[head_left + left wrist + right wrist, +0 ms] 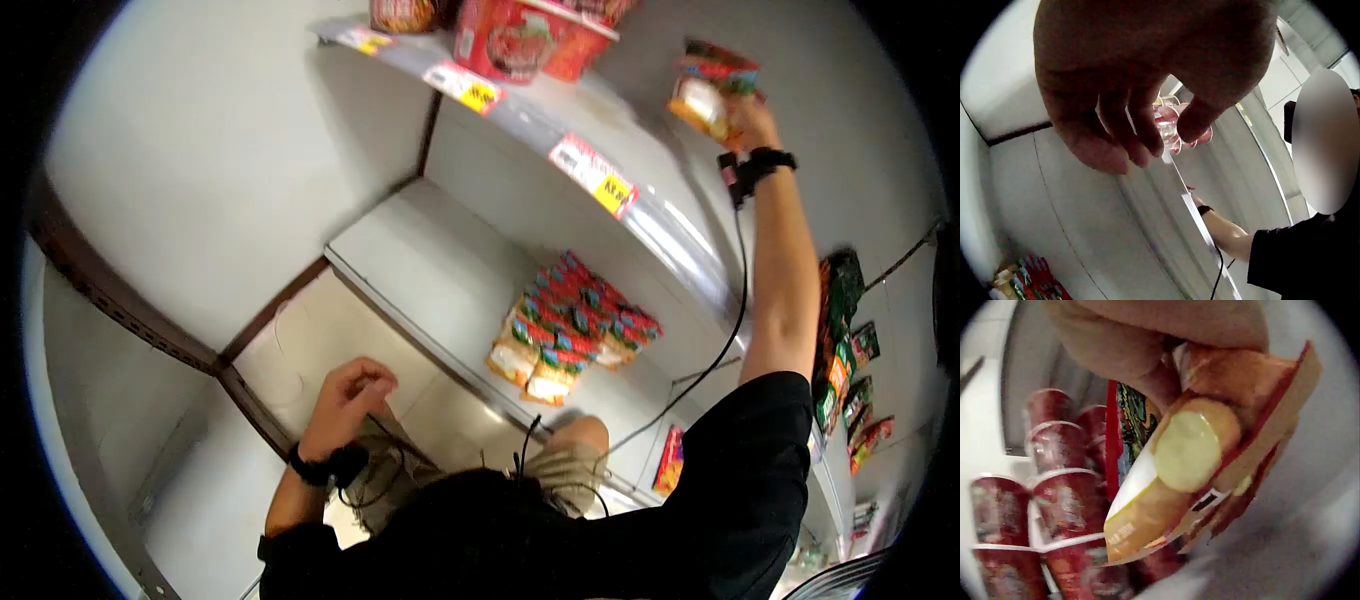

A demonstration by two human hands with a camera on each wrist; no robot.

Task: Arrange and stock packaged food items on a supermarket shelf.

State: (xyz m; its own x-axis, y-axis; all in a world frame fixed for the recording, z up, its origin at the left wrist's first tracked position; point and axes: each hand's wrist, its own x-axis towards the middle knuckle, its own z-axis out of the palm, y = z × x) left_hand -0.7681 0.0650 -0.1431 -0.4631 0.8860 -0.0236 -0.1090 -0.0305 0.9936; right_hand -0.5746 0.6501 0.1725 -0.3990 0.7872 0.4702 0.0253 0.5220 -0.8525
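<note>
My right hand (752, 122) reaches out over the upper shelf and grips orange-and-red snack packets (705, 95). In the right wrist view, the fingers (1172, 331) pinch the packets' upper part, and several layered edges show. A pale round picture is printed on the front packet (1160, 503). Low on the other side, my left hand (345, 408) hangs with loosely curled fingers in front of the lower shelf. Nothing sits between its fingers (1141, 122) in the left wrist view.
Red noodle tubs (505, 45) stand on the upper shelf, stacked in the right wrist view. Price tags line the shelf edge (660, 228). Rows of similar packets (570, 335) lie on the lower shelf (430, 245). More bags (835, 370) are at the right. A cable (735, 330) trails from my right wrist.
</note>
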